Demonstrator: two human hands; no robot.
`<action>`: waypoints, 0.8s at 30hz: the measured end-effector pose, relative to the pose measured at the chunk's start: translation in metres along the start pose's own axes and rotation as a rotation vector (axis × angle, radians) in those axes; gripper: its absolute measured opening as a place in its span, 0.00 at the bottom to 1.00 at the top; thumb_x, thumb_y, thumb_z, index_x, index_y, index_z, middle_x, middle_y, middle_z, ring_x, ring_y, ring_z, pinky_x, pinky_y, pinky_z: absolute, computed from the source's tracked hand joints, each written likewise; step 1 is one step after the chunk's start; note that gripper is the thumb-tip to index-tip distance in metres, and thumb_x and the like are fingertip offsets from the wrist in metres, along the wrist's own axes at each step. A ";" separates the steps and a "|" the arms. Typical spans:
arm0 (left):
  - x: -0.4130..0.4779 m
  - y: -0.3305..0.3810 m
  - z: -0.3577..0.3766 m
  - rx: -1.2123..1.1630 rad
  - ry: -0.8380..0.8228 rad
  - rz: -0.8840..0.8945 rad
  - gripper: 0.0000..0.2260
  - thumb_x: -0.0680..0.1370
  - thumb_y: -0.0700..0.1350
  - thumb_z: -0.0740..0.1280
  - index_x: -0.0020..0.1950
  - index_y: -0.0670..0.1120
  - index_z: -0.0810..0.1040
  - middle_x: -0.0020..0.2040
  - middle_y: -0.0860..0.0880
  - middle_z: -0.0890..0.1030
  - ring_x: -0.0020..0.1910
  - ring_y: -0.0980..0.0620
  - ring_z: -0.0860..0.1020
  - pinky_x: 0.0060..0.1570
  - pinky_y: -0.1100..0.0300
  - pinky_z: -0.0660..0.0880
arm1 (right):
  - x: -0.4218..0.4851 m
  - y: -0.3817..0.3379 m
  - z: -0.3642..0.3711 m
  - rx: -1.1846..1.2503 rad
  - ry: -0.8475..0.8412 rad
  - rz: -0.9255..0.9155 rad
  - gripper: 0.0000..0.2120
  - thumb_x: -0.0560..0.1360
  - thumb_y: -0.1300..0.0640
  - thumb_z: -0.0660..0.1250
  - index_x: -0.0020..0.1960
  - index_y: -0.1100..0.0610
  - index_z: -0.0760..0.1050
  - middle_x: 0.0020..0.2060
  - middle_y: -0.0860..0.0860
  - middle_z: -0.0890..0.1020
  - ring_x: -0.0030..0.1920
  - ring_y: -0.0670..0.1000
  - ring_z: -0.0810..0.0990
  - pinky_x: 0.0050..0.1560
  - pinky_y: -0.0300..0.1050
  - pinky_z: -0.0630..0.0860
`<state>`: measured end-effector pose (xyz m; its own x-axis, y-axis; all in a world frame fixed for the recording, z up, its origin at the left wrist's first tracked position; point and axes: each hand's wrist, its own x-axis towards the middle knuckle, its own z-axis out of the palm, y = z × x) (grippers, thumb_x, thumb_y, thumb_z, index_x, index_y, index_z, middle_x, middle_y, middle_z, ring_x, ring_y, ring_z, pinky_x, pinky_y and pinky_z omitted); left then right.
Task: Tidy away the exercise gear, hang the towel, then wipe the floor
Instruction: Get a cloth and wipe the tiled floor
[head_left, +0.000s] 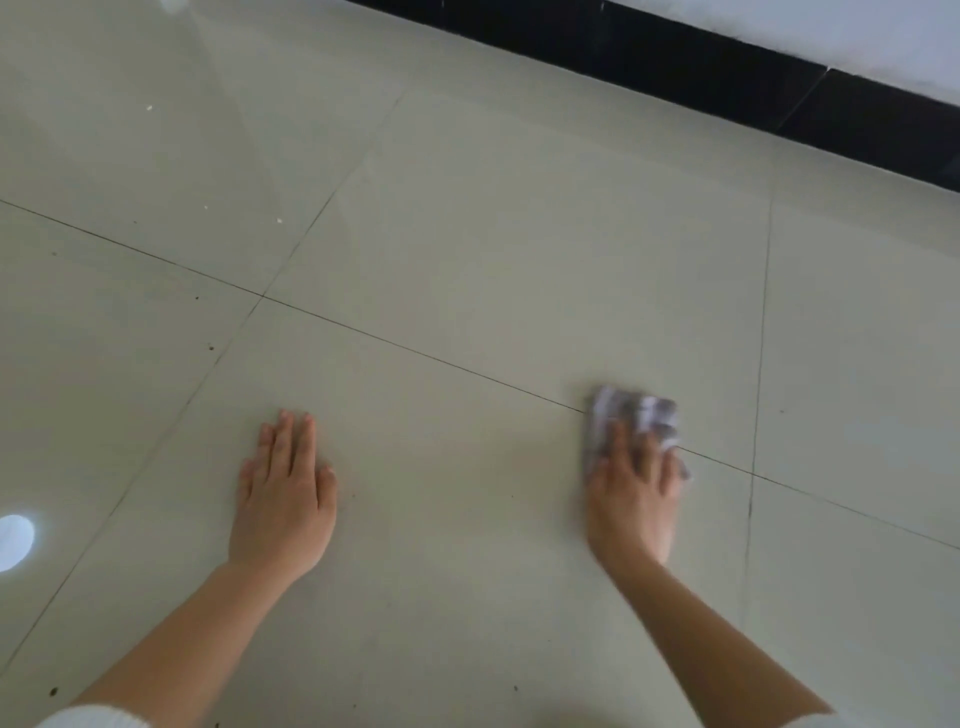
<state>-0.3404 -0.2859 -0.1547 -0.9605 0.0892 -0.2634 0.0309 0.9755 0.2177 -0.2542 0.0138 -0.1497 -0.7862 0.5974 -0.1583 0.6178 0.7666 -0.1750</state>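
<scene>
The floor (467, 234) is pale, glossy tile with thin dark grout lines. My right hand (631, 493) presses a crumpled grey-and-white cloth (636, 413) flat on a tile, right on a grout line; the cloth sticks out beyond my fingertips and looks blurred. My left hand (283, 499) rests palm down on the floor to the left, fingers close together, holding nothing. No exercise gear or towel shows in this view.
A black skirting strip (727, 78) runs along the foot of a white wall (857, 31) at the upper right. Small dark specks and a few white crumbs (279, 221) dot the tiles at the left. A bright light reflection (15, 540) lies at the left edge.
</scene>
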 end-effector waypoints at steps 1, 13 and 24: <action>-0.001 0.003 -0.001 -0.007 -0.005 -0.011 0.26 0.81 0.47 0.54 0.78 0.45 0.50 0.78 0.46 0.48 0.77 0.47 0.46 0.73 0.48 0.48 | -0.012 -0.018 0.004 -0.043 -0.018 -0.176 0.31 0.76 0.61 0.53 0.77 0.50 0.51 0.76 0.57 0.57 0.73 0.64 0.55 0.71 0.59 0.52; -0.013 -0.002 -0.002 0.042 -0.009 0.000 0.26 0.81 0.49 0.55 0.77 0.45 0.53 0.78 0.43 0.51 0.77 0.44 0.49 0.73 0.46 0.50 | -0.071 0.097 0.002 -0.201 -0.176 -0.838 0.22 0.82 0.47 0.49 0.75 0.48 0.61 0.73 0.49 0.64 0.72 0.55 0.66 0.74 0.49 0.56; -0.014 -0.005 0.004 -0.006 0.043 -0.001 0.25 0.80 0.49 0.57 0.76 0.42 0.59 0.76 0.39 0.57 0.75 0.39 0.55 0.72 0.45 0.55 | 0.008 0.045 -0.010 0.083 -0.087 0.153 0.25 0.82 0.47 0.44 0.77 0.43 0.43 0.78 0.49 0.43 0.76 0.57 0.36 0.76 0.52 0.37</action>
<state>-0.3254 -0.2912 -0.1560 -0.9715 0.0799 -0.2232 0.0289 0.9744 0.2228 -0.2331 0.0550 -0.1491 -0.6811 0.6800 -0.2716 0.7318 0.6444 -0.2219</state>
